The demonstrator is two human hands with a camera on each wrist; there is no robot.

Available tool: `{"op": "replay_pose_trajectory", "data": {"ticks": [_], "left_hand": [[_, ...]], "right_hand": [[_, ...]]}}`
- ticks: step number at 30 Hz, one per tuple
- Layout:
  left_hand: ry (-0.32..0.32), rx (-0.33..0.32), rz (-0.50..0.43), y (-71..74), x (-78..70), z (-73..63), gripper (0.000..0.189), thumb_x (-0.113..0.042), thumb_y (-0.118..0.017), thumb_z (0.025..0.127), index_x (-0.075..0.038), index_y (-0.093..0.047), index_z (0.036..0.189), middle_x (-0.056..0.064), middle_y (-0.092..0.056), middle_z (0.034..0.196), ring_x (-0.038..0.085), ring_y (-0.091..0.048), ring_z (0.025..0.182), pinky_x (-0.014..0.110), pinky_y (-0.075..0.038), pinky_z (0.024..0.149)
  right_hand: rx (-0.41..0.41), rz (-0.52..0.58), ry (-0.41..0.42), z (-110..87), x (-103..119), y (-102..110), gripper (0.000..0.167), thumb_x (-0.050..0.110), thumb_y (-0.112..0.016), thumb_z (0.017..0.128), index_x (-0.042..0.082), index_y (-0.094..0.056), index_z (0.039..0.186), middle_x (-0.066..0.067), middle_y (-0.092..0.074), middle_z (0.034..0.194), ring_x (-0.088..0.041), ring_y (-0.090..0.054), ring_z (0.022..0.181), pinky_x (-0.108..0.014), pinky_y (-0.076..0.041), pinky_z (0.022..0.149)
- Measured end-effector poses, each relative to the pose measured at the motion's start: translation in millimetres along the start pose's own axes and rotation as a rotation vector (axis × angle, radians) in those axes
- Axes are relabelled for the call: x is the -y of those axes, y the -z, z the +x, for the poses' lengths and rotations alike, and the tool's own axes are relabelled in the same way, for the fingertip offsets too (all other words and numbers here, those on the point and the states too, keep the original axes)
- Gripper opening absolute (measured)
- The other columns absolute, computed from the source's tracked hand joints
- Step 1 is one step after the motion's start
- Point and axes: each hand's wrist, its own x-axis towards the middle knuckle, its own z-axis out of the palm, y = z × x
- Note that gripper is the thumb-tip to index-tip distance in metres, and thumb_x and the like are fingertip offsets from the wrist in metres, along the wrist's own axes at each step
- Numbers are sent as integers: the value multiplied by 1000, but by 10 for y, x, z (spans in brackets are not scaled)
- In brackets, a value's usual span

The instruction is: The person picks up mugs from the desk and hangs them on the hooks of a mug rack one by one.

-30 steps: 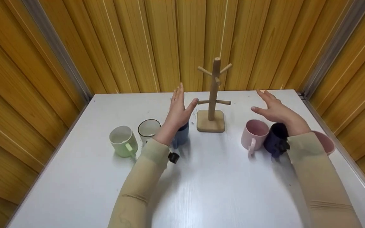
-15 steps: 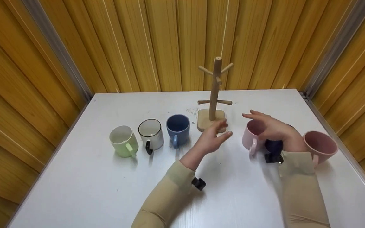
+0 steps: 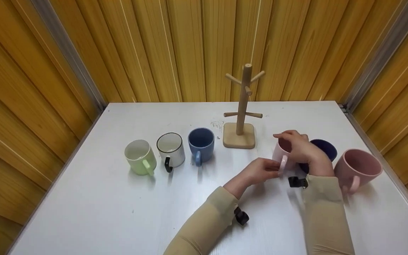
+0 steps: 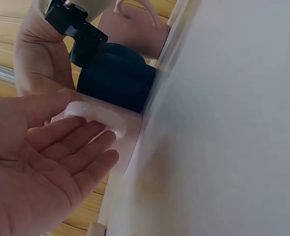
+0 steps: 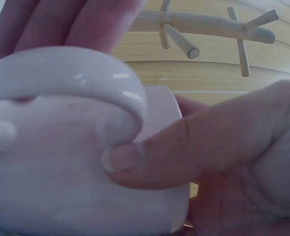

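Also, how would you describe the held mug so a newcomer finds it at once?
On the white table, find the wooden stand. To its right in the head view, slightly lower, the first of three is the light pink mug. Unlike the dark blue mug and darker pink mug beyond, it has the right hand around it.
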Motion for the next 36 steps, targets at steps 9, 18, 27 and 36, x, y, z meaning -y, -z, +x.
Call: {"op": "replay_pose_trajectory", "data": {"ticks": [9, 18, 27, 36], "left_hand": [[54, -95, -64, 53, 1, -36, 28, -11, -80, 90, -6, -75, 118, 5, -79, 113, 3, -70, 97, 13, -53, 83], [35, -217, -14, 335, -177, -196, 18, -7, -80, 89, -8, -76, 106, 1, -74, 93, 2, -59, 79, 15, -52, 71], [-149, -426, 200, 631, -307, -447, 19, -13, -71, 97, -9, -77, 115, 5, -77, 109, 13, -71, 98, 19, -58, 89], [-247, -604, 320, 865, -288, -535, 21, -17, -74, 95, -9, -79, 114, 7, -79, 109, 20, -75, 102, 26, -60, 92]], "right_hand": [[-64, 51, 55, -27, -3, 27, 72, 7, -82, 75, 2, -57, 143, -32, -52, 142, -53, -46, 126, -68, -40, 103], [-62, 213, 23, -105, 84, 96, 73, 21, -87, 80, 4, -54, 144, -24, -53, 148, -41, -56, 122, -51, -48, 100], [1, 246, -37, -95, 297, 56, 65, 43, -77, 90, 6, -50, 136, -24, -60, 130, -27, -65, 95, -30, -51, 74], [54, 291, 126, -42, 467, -86, 88, 32, -85, 86, 11, -34, 154, -25, -57, 137, -33, -68, 103, -41, -55, 84]]}}
